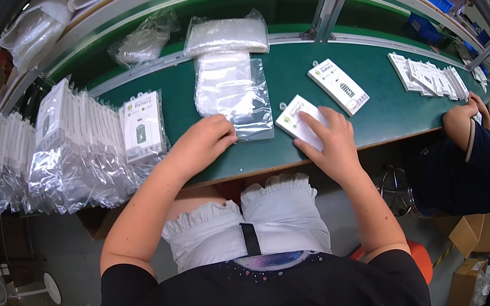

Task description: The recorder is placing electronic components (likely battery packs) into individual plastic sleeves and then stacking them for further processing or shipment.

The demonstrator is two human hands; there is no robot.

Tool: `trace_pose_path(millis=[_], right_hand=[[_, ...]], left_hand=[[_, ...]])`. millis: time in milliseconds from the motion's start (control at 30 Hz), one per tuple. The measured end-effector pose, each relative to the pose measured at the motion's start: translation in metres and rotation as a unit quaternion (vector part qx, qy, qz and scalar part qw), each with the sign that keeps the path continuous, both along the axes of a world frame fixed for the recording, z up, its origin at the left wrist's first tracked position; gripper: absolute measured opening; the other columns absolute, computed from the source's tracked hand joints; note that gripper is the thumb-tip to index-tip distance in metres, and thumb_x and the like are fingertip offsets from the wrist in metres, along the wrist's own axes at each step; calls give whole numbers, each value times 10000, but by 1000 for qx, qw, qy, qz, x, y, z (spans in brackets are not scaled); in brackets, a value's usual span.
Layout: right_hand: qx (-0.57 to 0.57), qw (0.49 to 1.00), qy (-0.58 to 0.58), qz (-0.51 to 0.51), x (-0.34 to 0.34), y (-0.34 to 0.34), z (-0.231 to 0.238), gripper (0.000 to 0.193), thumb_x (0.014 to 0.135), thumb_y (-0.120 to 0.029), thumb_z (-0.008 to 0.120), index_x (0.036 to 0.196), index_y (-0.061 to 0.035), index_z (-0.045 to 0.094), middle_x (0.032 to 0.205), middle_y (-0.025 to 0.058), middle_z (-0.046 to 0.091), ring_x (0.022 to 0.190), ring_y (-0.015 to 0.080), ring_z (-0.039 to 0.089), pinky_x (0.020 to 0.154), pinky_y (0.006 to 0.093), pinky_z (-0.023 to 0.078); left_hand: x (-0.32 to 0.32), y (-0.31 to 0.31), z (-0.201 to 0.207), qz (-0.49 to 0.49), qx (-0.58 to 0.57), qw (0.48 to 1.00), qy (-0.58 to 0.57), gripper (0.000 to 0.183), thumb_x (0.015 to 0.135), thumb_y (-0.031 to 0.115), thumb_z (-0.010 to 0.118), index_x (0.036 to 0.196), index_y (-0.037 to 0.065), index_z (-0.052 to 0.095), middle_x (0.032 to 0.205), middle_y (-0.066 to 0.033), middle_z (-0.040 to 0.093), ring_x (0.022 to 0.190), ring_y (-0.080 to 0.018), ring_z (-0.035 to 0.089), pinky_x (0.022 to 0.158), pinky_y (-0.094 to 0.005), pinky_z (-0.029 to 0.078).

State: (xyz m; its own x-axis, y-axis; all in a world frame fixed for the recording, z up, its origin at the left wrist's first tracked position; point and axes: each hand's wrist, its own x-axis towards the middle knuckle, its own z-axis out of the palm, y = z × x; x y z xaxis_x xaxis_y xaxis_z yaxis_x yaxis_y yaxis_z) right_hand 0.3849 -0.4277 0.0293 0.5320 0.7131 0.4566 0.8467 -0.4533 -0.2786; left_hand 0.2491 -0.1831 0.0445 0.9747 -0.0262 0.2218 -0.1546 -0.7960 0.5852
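Note:
My left hand [211, 138] is closed, its fingertips pinching the near left edge of a clear plastic bag [261, 126]. That bag lies partly under a pile of clear bags [223, 83] on the green table. My right hand [333, 140] grips a slim white box [301, 113] with a hang tab, thumb at its near edge and a finger across its face. The box is tilted on the tabletop, right of the bag. Beyond it lies a second white box [340, 88] of the same kind, face up, touched by neither hand.
Rows of bagged white boxes [76, 146] stand packed at the left. A plastic-wrapped bundle [224, 34] lies at the back below a metal rail. More white boxes [430, 78] lie at the right, near a seated co-worker [474, 163]. The table's front edge [273, 169] runs close before me.

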Motion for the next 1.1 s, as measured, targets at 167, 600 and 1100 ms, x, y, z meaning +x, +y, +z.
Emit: trace_pose_path(millis=[167, 600, 1100], right_hand=[[232, 940, 250, -5, -14, 1, 12, 577, 668, -221, 773, 1156, -49, 518, 1060, 142, 469, 1009, 285, 464, 852, 415, 398], [261, 431, 834, 224, -32, 23, -8, 650, 841, -21, 588, 1368, 90, 223, 1148, 195, 554, 970, 185, 620, 810, 284, 517], [257, 560, 776, 135, -25, 26, 3, 454, 839, -15, 594, 1241, 117, 431, 1070, 177, 611, 876, 164, 645, 728, 257, 544]], left_hand=[[-2, -10, -8, 57, 15, 998, 8, 88, 817, 67, 543, 855, -12, 531, 819, -183, 564, 785, -356, 566, 696, -397, 457], [9, -26, -2, 153, -157, 976, 3, 141, 764, 106, 690, 890, 43, 683, 821, -73, 565, 702, -156, 558, 650, -256, 450], [2, -20, 5, 176, -448, 869, 119, 193, 838, 72, 633, 972, -66, 632, 829, -113, 659, 715, -150, 642, 631, -261, 538]])
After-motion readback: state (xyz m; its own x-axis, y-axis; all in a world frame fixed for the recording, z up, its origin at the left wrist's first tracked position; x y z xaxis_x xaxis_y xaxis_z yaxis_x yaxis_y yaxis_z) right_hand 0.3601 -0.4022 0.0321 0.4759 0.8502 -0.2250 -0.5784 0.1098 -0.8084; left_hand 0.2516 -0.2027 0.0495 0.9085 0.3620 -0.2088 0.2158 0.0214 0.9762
